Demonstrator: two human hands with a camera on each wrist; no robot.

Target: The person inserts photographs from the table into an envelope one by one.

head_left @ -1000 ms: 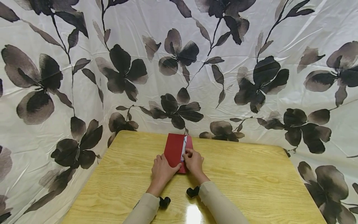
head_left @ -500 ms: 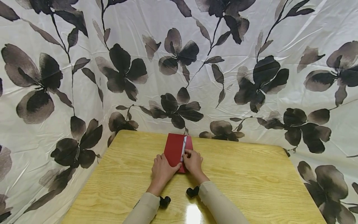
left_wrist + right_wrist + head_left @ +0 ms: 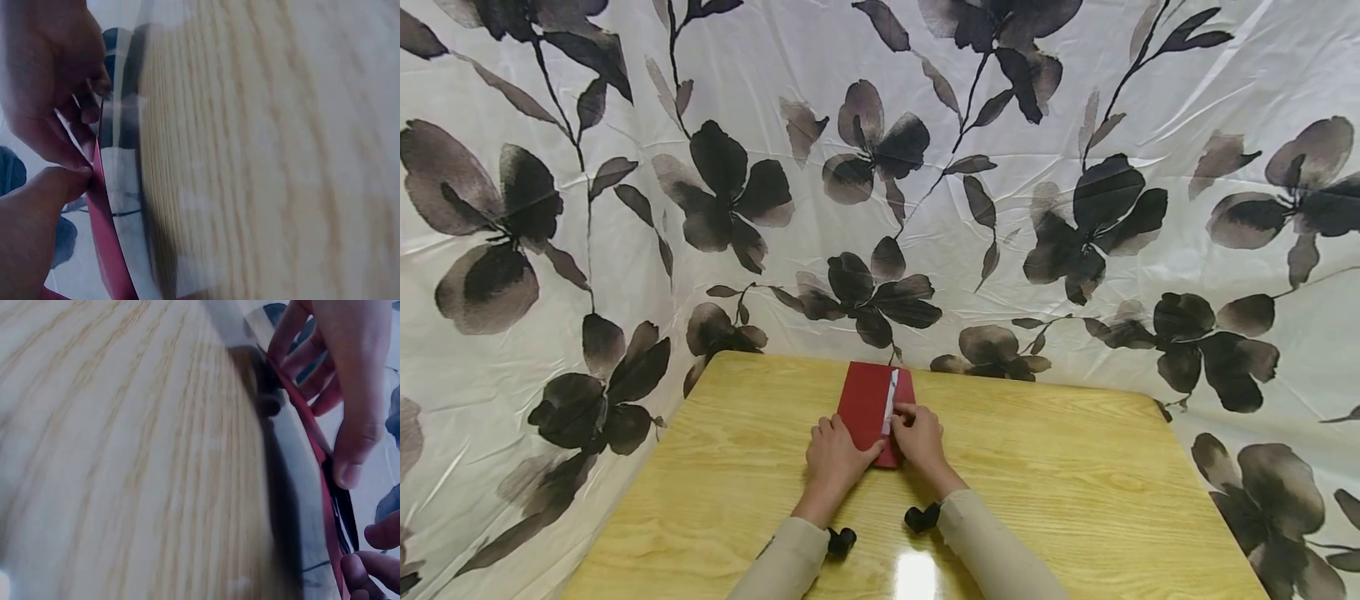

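A flat red folder (image 3: 863, 396), or something like one, lies on the table with a white strip (image 3: 891, 392) showing along its right part. My left hand (image 3: 833, 454) holds its near left side, fingers at the left edge and thumb across the cover. My right hand (image 3: 922, 437) is at the white strip, thumb and forefinger pinched together at the edge of the opening. In the right wrist view the red folder (image 3: 307, 425) is seen edge on, with a dark gap between its layers. The left wrist view shows the red edge (image 3: 109, 244) beneath both hands.
The pale wood-grain table (image 3: 1052, 475) spreads around both hands, with bright glare near its front. A white flowered cloth (image 3: 970, 292) hangs behind the table and at its sides. Black wrist cameras (image 3: 841, 542) sit on the inner wrists.
My right fingertips have shifted slightly and draw closer together at the white strip. My left hand stays in place on the red folder. The head view has tilted a little.
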